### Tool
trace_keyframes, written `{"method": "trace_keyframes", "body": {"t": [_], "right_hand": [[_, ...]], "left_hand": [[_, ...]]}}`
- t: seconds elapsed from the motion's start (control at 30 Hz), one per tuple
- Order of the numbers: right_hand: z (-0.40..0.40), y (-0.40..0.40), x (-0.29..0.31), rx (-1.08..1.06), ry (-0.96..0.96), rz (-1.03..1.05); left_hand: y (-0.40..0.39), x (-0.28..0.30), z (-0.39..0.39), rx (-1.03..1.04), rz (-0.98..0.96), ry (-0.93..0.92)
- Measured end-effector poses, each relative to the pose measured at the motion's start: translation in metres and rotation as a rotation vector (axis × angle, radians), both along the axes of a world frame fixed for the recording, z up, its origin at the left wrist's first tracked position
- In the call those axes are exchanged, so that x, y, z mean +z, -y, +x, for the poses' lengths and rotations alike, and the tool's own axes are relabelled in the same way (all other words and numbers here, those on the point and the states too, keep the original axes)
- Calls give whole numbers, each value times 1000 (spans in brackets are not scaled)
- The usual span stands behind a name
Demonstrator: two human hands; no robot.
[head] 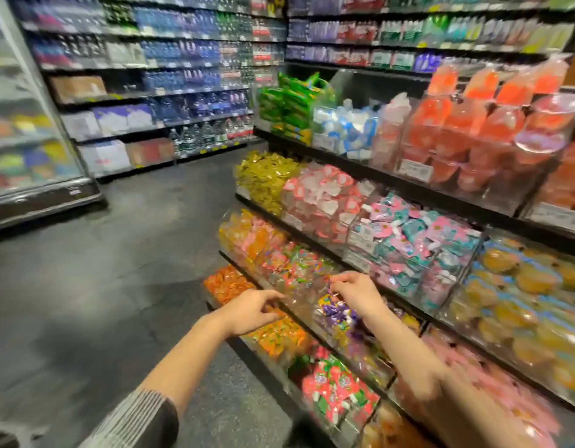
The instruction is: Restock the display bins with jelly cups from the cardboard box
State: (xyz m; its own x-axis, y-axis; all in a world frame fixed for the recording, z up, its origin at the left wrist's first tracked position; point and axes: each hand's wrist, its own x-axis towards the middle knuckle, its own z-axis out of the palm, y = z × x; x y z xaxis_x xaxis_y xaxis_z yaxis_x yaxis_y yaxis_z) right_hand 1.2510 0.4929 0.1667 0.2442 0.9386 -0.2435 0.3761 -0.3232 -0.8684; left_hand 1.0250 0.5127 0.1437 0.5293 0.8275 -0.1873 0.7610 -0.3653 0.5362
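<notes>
Far left, a glass-fronted cooler [27, 124] stands along the aisle edge, and drink shelves [156, 79] fill the back wall. Dark floor [102, 270] lies open between them and the candy display, wide room on the person's left side. Left hand [252, 313] reaches forward over the floor-side edge of the tiered display, fingers relaxed and spread, holding nothing, just above an orange candy bin [226, 284]. Right hand [357, 291] is just to its right, apart from it, over a clear display bin [299, 279] of mixed coloured candy; thumb and forefinger close together at the tip, but whether they pinch anything cannot be told through the blur. Display bins run in stepped rows whose long axis goes diagonally from near-right to far-left, fronts facing the aisle. Jelly cups [518, 279], yellow-orange with blue lids, sit piled in the right-hand bin on the middle tier, well apart from both hands, lids mostly facing up and forward. Orange-red bagged cups [473, 130] fill the top tier.
</notes>
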Motion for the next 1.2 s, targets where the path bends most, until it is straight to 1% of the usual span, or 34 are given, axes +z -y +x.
{"method": "trace_keyframes", "body": {"t": [0.13, 0.23, 0.3, 0.4, 0.6, 0.7, 0.87, 1.0, 1.2], "right_hand": [[-132, 11, -7, 367, 74, 38], [-232, 26, -11, 615, 83, 57], [-295, 39, -12, 750, 76, 69], [-381, 57, -18, 917, 92, 58], [-546, 86, -26, 1262, 113, 45], [-624, 98, -35, 1391, 113, 47], [-750, 103, -50, 1572, 191, 37], [-842, 98, -62, 1635, 225, 24], [-963, 99, -92, 1747, 300, -61]], "left_hand": [[53, -3, -124, 155, 8, -47], [101, -5, -213, 314, -10, -54], [133, -9, -270, 437, -26, -64], [182, -14, -347, 621, -62, -19], [273, -26, -466, 953, -102, 50], [305, -37, -522, 1077, -131, 74], [332, -57, -617, 1255, -165, 161], [343, -60, -685, 1374, -163, 239], [369, -79, -778, 1575, -152, 368]]}}
